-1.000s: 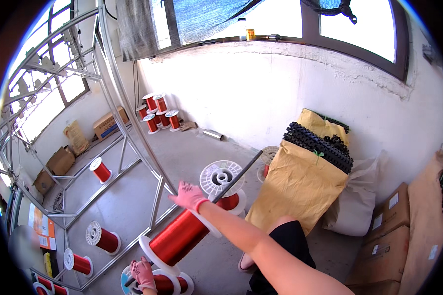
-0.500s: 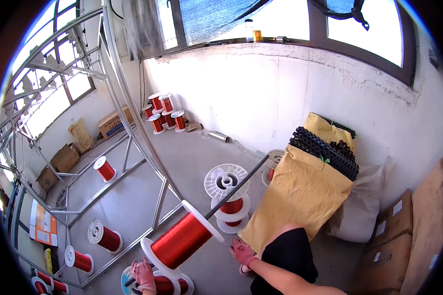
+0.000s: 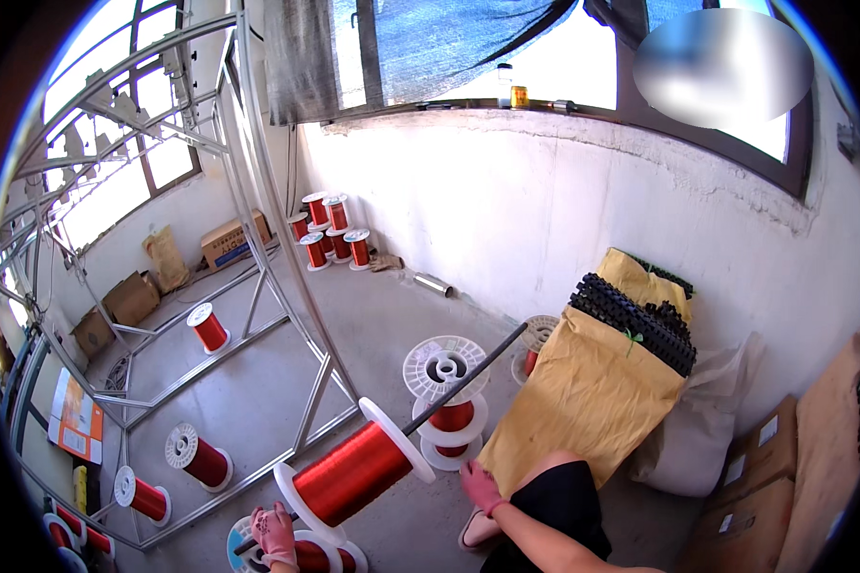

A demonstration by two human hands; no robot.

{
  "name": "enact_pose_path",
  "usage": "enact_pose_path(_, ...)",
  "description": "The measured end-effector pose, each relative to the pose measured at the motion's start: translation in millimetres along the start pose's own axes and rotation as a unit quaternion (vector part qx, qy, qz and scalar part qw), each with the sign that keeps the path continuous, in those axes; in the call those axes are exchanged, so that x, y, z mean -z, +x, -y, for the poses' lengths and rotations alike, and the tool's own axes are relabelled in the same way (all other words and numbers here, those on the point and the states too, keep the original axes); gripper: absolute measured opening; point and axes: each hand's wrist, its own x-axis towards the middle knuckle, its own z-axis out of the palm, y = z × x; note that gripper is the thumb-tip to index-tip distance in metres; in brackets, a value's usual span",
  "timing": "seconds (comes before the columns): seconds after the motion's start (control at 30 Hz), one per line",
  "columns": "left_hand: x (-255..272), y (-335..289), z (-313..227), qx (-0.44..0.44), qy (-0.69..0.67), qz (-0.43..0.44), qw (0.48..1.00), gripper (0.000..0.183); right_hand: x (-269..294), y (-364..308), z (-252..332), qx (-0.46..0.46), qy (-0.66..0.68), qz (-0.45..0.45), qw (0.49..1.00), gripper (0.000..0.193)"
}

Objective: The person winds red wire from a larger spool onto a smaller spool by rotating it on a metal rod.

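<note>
A large spool of red wire [image 3: 358, 473] with white flanges is threaded on a dark rod [image 3: 473, 375] and hangs tilted above the floor. My left hand [image 3: 274, 535], in a pink glove, is closed around the rod's lower end, beside the spool's near flange. The rod's upper end sticks out past the other flange toward the wall, with no hand on it. My right hand [image 3: 483, 485], also gloved in pink, is apart from the rod. It hangs near the lower corner of a yellow sack [image 3: 573, 392], fingers extended and holding nothing visible.
Stacked wire spools [image 3: 446, 368] stand just beyond the rod; others lie partly hidden beneath my left hand. A metal frame [image 3: 315, 401] rises at the left, with several red spools around its base. More spools [image 3: 334, 232] are piled by the wall. Cardboard boxes [image 3: 755, 477] line the right.
The view has shifted slightly, so the room sits lower in it. My right hand has moved a little to the right. My left hand keeps its hold on the rod.
</note>
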Motion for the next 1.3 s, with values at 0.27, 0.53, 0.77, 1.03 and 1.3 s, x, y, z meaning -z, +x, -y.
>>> enact_pose_path(0.27, -1.7, 0.4, 0.6, 0.001, 0.003, -0.019, 1.000, 0.047, 154.5, 62.5, 142.7, 0.063, 0.057, -0.010, 0.996, 0.052)
enact_pose_path(0.53, -1.3, -0.3, 1.8, 0.008, -0.007, -0.008, 1.000, 0.046, 170.9, 67.4, 201.9, 0.145, 0.151, -0.049, 0.977, 0.060)
enact_pose_path(0.77, 1.1, -0.6, -0.6, 0.004, -0.020, -0.019, 1.000, 0.044, 130.8, 74.6, 225.4, 0.172, 0.046, 0.002, 0.984, 0.052)
enact_pose_path(1.03, 9.6, 7.1, -4.5, 0.007, 0.002, 0.005, 1.000, 0.042, 1.8, -25.7, 40.6, 0.065, 0.054, -0.103, 0.991, 0.038)
enact_pose_path(1.3, 3.5, 3.5, -3.1, -0.001, -0.004, -0.005, 1.000, 0.045, -47.8, 11.8, -5.7, 0.127, 0.066, -0.095, 0.985, 0.054)
